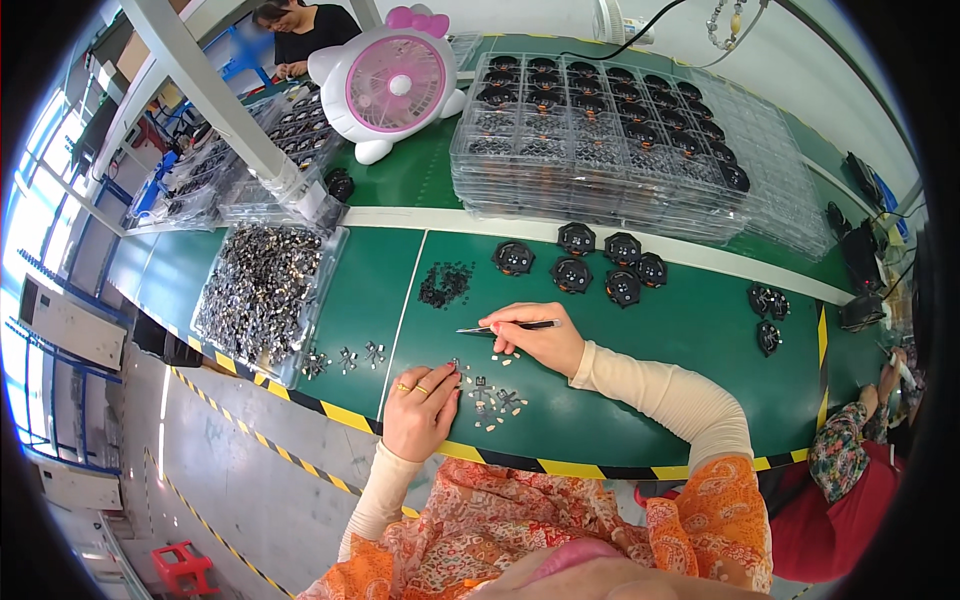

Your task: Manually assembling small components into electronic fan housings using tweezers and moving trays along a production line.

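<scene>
My right hand (545, 340) grips a pair of metal tweezers (520, 326), tips pointing left above the green bench. Lower and to the left, my left hand (422, 408), with two gold rings, rests on the bench with its fingers pressed together. A tiny part may be at those fingertips, too small to make out. Small dark metal pieces (484, 392) and pale bits lie scattered right of this hand. Beyond the tweezers is a pile of tiny black parts (445, 285). Several round black housings (572, 274) sit farther back to the right.
A clear tray (322, 300) heaped with small metal parts stands left. Stacked clear trays (600, 185) of black housings line the back, beside a pink-and-white fan (398, 85) and a white post (215, 90). Striped tape (560, 467) marks the near edge. Other people sit far left and right.
</scene>
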A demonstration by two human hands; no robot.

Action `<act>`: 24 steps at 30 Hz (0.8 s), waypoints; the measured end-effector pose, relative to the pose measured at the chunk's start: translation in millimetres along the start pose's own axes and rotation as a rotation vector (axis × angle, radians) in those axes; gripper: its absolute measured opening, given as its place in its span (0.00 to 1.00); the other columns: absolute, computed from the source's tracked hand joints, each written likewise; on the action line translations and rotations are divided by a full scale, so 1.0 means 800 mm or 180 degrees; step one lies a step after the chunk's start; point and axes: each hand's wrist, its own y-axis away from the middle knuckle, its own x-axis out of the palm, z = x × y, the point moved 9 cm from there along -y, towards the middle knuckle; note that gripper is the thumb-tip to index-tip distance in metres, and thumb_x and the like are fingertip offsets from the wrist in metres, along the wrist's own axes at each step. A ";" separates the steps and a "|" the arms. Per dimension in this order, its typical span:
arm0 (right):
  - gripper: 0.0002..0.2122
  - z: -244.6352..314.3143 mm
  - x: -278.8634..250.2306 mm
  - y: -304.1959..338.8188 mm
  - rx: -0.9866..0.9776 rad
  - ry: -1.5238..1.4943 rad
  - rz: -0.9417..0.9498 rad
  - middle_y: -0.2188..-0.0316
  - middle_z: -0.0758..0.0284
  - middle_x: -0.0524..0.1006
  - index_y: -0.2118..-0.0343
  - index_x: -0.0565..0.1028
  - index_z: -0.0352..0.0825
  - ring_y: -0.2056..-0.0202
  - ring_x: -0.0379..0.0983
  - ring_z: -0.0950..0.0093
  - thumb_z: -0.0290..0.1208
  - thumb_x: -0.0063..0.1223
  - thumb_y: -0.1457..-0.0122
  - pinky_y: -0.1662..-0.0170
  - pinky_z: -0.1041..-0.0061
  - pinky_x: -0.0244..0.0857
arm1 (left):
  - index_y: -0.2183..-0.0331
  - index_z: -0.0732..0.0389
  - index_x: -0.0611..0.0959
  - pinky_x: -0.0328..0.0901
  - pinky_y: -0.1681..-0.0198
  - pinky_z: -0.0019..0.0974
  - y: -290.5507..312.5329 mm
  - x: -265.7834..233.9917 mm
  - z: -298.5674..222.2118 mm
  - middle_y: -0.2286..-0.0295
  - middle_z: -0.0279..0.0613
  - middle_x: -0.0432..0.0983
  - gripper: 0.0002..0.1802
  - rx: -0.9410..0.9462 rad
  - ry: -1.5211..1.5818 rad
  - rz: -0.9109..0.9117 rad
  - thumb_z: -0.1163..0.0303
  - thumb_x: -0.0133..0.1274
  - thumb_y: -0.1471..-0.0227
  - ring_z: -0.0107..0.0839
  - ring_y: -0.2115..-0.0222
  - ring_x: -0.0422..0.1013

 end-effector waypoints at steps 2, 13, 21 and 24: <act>0.09 0.000 0.005 0.000 0.0013 0.0050 0.0025 0.65 0.63 0.80 0.58 0.80 0.26 0.69 0.77 0.80 0.22 0.50 0.37 0.68 0.83 0.71 | 0.64 0.63 0.84 0.67 0.57 0.41 0.003 -0.003 0.001 0.60 0.39 0.79 0.13 -0.0036 -0.0001 -0.0008 0.77 0.60 0.57 0.39 0.62 0.72; 0.09 0.004 -0.002 0.006 -0.0007 0.0147 -0.0109 0.67 0.63 0.81 0.58 0.80 0.28 0.70 0.77 0.80 0.23 0.51 0.37 0.68 0.84 0.71 | 0.64 0.63 0.85 0.67 0.56 0.41 0.000 -0.003 -0.004 0.60 0.40 0.79 0.12 -0.0005 0.0068 0.0022 0.79 0.59 0.57 0.41 0.62 0.72; 0.09 -0.003 0.006 -0.010 -0.0092 0.0120 -0.0043 0.68 0.64 0.81 0.60 0.82 0.31 0.72 0.78 0.80 0.29 0.56 0.39 0.71 0.82 0.72 | 0.62 0.66 0.84 0.65 0.52 0.45 0.003 0.005 -0.001 0.59 0.46 0.79 0.11 -0.0022 -0.0098 0.0235 0.80 0.54 0.51 0.47 0.59 0.71; 0.09 -0.010 0.001 -0.007 -0.0095 -0.0112 -0.0141 0.71 0.63 0.81 0.61 0.82 0.30 0.73 0.78 0.79 0.29 0.56 0.40 0.72 0.81 0.72 | 0.62 0.67 0.84 0.64 0.51 0.46 0.004 0.012 -0.002 0.58 0.48 0.78 0.11 0.0073 -0.0053 0.0258 0.79 0.52 0.49 0.49 0.58 0.70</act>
